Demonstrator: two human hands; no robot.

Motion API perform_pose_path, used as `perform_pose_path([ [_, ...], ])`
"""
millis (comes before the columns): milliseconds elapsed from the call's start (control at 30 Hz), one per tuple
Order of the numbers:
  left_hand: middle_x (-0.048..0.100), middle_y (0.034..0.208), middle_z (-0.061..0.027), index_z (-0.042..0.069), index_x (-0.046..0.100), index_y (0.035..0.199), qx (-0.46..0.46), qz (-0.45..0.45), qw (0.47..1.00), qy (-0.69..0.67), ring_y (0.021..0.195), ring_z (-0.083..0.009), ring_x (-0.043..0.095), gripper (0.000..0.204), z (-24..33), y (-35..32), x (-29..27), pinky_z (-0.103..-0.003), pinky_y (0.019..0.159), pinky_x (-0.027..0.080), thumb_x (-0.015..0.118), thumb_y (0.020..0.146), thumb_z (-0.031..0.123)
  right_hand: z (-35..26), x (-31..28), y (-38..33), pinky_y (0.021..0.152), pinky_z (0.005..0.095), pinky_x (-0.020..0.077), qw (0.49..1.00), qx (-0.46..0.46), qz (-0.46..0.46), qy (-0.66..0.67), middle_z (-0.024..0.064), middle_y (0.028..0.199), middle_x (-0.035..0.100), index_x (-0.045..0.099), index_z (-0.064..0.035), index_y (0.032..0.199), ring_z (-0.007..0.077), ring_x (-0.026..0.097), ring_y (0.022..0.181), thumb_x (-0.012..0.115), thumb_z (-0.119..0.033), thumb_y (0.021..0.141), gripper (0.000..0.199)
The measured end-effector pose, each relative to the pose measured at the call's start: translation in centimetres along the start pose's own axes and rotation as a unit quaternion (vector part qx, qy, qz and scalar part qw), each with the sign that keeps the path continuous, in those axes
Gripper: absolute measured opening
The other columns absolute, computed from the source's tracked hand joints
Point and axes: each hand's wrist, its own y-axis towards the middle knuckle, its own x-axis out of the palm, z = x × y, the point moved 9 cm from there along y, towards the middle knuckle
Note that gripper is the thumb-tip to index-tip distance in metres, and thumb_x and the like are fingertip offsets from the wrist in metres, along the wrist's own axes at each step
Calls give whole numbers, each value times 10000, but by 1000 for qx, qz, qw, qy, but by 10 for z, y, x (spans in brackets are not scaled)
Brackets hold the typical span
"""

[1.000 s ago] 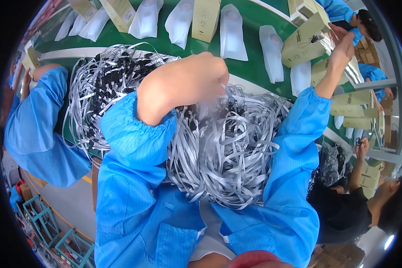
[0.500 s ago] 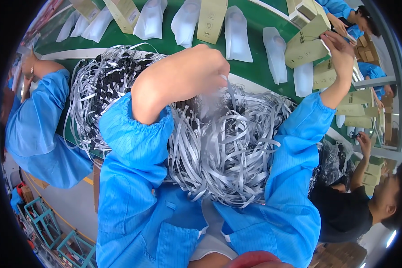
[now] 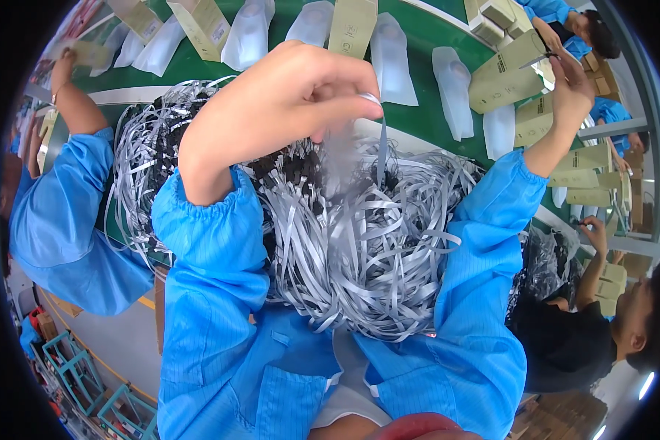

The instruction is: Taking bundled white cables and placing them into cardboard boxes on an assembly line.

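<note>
My left hand (image 3: 282, 110) is closed, thumb and fingers pinching a flat grey ribbon strap (image 3: 383, 150) above a large heap of straps (image 3: 374, 242). The strap hangs down toward the pile, where black end pieces (image 3: 297, 169) show among the ribbons. Below the hand, a pale blur hides part of the heap. At the far right, my right hand (image 3: 572, 84) pinches a thin dark-tipped strap (image 3: 537, 60) beside the top of an upright tan box (image 3: 502, 77). How much of that strap lies within the fingers is hidden.
White sleeved items (image 3: 394, 62) and tan boxes (image 3: 353, 29) line the green conveyor belt (image 3: 429, 88). A second strap heap (image 3: 143, 158) lies to the left, beside a co-worker's blue sleeve (image 3: 70, 205). Another person in black (image 3: 565, 337) sits at the right.
My left hand has moved up and to the left, and more of its strap shows hanging. My right hand has shifted slightly right. The left co-worker's arm has reached farther forward.
</note>
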Motion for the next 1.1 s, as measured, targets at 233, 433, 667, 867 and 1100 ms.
perform_pose_path([
  [233,598,620,-90,-7,670,968,12,24,1000,3,531,-139,564,175,-3,5,1,-297,494,409,690,941,165,9,-27,-5,803,286,556,989,28,82,-122,141,958,761,762,-40,1094,157,722,883,731,-80,885,215],
  [433,580,606,-59,7,680,964,47,16,999,8,535,-97,519,167,3,4,4,-282,501,364,697,938,171,26,22,-17,855,289,539,924,93,-178,-326,186,1050,747,759,-46,1110,166,702,1021,642,-166,962,224],
  [667,647,721,5,25,710,983,80,265,948,-160,677,-86,578,161,5,-6,-45,-261,638,414,653,939,169,-142,48,-5,1029,350,515,948,137,-189,216,219,1226,675,605,107,1262,263,662,1151,556,-246,1043,418],
  [867,431,707,31,41,598,977,160,397,852,-301,587,-69,355,158,-21,-27,-84,-248,553,301,563,1037,183,-271,193,-143,906,309,548,619,52,-689,372,115,999,703,673,-17,1174,183,677,1006,661,-214,990,270],
  [1100,441,740,22,38,586,1024,174,377,818,-398,601,-74,342,183,-50,-76,-142,-237,551,295,532,1045,212,-183,124,-55,577,202,475,845,88,-495,179,6,770,592,639,12,992,47,581,634,599,-271,1028,288],
])
